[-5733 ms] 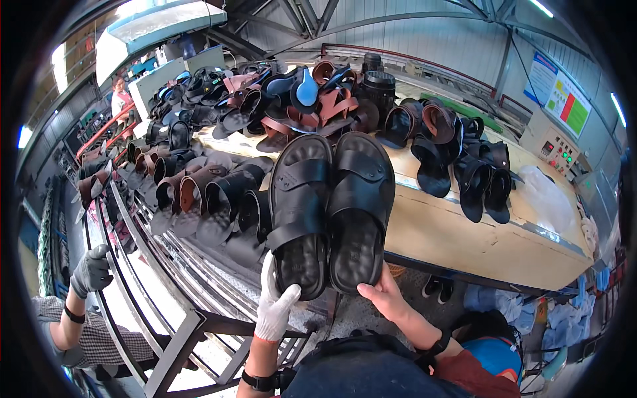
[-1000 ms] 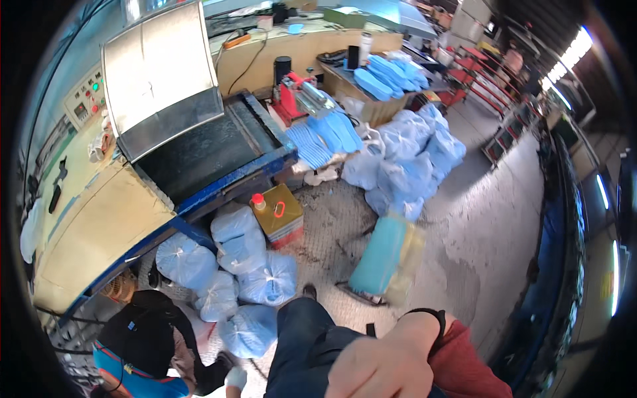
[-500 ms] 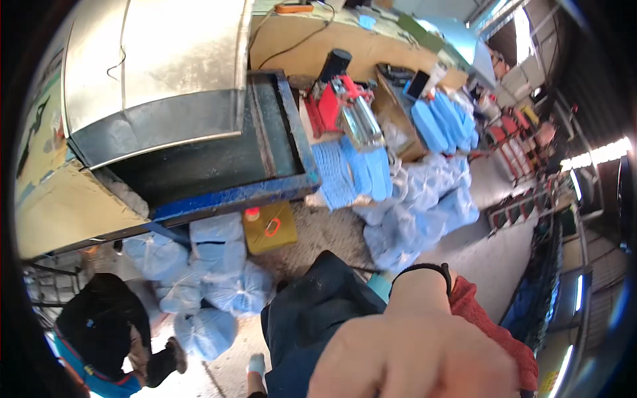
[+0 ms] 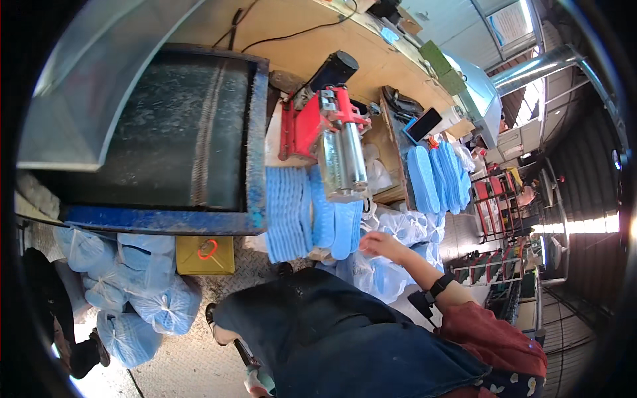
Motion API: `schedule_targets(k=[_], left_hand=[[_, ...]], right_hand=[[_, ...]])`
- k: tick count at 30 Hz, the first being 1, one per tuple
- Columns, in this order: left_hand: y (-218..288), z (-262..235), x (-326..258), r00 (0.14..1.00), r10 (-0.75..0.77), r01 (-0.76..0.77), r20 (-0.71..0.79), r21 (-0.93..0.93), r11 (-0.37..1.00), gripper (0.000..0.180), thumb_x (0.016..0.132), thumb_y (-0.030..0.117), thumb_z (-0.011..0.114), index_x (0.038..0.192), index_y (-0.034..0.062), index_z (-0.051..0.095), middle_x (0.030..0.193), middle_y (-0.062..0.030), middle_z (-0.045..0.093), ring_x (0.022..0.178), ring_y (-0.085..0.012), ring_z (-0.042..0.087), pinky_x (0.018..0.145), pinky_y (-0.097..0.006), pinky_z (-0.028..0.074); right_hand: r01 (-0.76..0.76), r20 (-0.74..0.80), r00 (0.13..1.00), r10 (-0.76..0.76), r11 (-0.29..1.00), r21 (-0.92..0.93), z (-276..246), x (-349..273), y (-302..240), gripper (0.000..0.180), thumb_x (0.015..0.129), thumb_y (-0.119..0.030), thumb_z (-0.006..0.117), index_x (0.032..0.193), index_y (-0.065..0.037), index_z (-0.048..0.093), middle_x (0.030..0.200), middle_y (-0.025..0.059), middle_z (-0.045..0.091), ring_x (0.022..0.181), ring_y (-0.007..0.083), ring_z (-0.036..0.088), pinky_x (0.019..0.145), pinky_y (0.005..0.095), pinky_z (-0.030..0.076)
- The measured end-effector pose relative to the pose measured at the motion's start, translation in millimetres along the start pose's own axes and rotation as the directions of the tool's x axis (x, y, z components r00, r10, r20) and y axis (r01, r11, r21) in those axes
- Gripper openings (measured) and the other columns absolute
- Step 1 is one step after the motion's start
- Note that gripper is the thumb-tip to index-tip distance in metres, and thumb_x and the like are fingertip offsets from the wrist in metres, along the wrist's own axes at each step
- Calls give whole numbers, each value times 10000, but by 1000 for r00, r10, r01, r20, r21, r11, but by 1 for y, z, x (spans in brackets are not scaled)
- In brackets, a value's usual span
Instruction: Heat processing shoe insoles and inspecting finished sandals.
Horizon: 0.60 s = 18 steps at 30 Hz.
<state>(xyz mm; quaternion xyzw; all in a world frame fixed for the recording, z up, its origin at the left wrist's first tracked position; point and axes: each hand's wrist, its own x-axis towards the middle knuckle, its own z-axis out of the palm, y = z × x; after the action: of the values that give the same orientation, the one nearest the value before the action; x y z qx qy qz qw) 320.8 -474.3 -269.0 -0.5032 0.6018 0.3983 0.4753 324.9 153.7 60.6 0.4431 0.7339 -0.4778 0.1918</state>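
My right hand is beside the front ends of light-blue shoe insoles, fingers loosely bent and apart, nothing visible in them. Whether a fingertip touches an insole I cannot make out. A black strap circles that wrist, below a red sleeve. To the left of these insoles lies a stack of wavy-edged blue insoles. Just behind stands a red machine with shiny metal rollers. More blue insoles stand in a row at the right. My left hand is out of view.
A blue-framed conveyor bed with a dark belt fills the left, under a metal hood. Clear bags of blue goods lie on the floor by a yellow can. A phone leans at the back right. Another person is at far left.
My right hand has gone from large and blurred, close to the camera, down to the insoles. The view has shifted, showing more of the belt and the roller machine.
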Motion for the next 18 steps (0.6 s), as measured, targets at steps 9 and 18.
schedule_targets(k=[9,18], left_hand=[[133,217,-88,543,492,-608,680,-86,789,236,874,121,537,1067,34,642,1002,-107,662,945,-240,628,771,-326,498],[166,235,-40,555,331,-757,763,298,582,234,887,141,519,1067,40,629,1033,-144,654,951,-277,627,780,-348,500]], right_hand=[[32,-444,877,183,900,434,-56,101,51,277,909,-251,585,1103,-55,609,901,19,648,760,91,583,636,254,472],[40,-604,796,17,996,80,-42,155,54,361,776,-272,679,1012,-12,595,804,81,620,764,198,594,699,333,478]])
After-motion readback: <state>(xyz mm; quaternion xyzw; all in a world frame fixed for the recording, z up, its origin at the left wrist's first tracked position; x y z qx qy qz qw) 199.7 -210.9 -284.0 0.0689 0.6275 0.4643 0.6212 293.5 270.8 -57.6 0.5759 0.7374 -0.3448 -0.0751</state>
